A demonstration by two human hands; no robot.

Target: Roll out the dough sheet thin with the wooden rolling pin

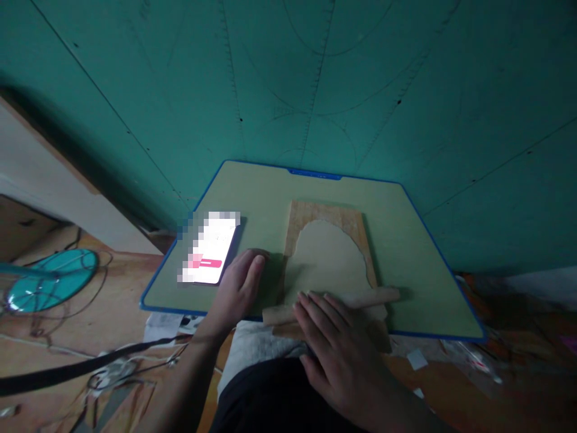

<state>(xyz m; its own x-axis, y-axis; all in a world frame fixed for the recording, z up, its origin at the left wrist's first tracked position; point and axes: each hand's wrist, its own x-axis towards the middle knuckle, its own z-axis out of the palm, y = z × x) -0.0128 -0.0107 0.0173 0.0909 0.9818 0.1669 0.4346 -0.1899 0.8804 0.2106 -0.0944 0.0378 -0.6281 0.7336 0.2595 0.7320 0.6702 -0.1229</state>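
Note:
My right hand [336, 349] lies over a wooden rolling pin [378, 296], its fingers stretched out flat and the fingertips across the pin. Under the pin is a thin, pale sheet of rolled dough [331, 255] with a rounded far edge. The dough covers most of a wooden board [324, 210] and hangs close to its near end. My left hand [241, 282] rests on the table with fingers curled in and the thumb alongside. Nothing shows in it, though its fingers are partly hidden. Just left of that hand lies a phone [211, 246] with a lit screen.
The board stands on a small pale-green table [415, 240] with a blue rim, in front of a green wall [270, 78]. At left are a white panel [72, 180], a turquoise round base [58, 282] and tangled cables [112, 373] on the floor. Paper scraps [417, 359] lie at right.

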